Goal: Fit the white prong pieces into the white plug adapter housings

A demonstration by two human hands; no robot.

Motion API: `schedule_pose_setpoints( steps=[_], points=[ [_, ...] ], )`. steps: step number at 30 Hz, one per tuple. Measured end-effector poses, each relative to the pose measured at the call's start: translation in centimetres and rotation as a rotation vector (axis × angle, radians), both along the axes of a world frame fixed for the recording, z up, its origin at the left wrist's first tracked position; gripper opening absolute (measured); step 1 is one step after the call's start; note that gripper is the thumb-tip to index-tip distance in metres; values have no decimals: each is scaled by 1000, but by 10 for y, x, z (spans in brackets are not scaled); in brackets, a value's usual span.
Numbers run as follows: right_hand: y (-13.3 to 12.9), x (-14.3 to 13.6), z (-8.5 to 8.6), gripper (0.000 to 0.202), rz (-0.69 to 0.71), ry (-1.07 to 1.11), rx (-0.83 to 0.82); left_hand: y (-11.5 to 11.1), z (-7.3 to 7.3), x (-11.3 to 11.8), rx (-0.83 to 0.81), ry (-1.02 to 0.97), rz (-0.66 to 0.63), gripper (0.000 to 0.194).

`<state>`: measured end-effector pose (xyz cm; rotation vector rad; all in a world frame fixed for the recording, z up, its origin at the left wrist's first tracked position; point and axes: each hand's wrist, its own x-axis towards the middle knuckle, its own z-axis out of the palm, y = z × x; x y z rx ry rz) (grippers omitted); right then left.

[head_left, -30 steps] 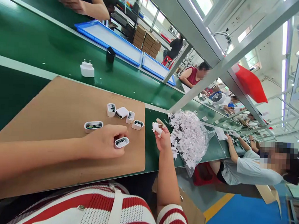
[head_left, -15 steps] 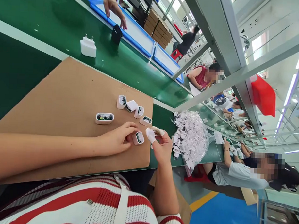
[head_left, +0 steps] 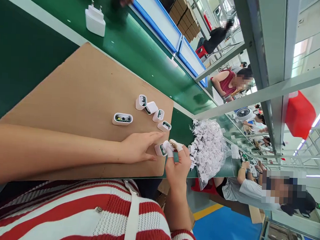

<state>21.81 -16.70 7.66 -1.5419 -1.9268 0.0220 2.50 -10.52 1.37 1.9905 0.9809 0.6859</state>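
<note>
1. Worktop: green, pale strip along it; carries everything listed below.
2. Cardboard sheet: brown, flat on worktop, under the left hand and the open housings.
3. Clear bag: full of small white plug parts, just right of the right hand, some parts spilling at its near side.
4. Left hand: bare, low over the cardboard. Grip apart, thumb and fingers spread on the left side of the nearest housing. Contact with it: cannot tell.
5. Right hand: white covers on thumb and fingertip. Grip together on the small white piece, at the housing's open end.
6. White charger: pins up, on worktop, well apart from both hands.
7. Nearest housing: between the two hands, near the cardboard's right edge. White, rounded, open end toward the right hand, green board edge and dark parts inside.
8. Other housings: white; four in a loose row beyond the hands, one apart to the left. Most show insides; one shows mainly its closed shell.
9. Small white piece: in right grip's tips, mostly hidden, blurred; seating in housing unclear.
</note>
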Motion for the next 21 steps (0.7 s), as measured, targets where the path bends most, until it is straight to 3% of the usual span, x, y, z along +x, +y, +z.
schedule_pose_setpoints(
  steps=[5,9,16,21],
  points=[
    [1,0,1,27,18,2,55,0,5,0,6,-5,-89,28],
    [-1,-3,-2,34,121,-34,-18,-1,5,-4,-7,-59,-35,24],
    [3,2,-1,49,263,-145,-21,2,-1,-5,-34,-79,-54,28],
    [4,8,4,43,261,-133,34,3,-3,-4,-27,-83,-34,28]
  ],
)
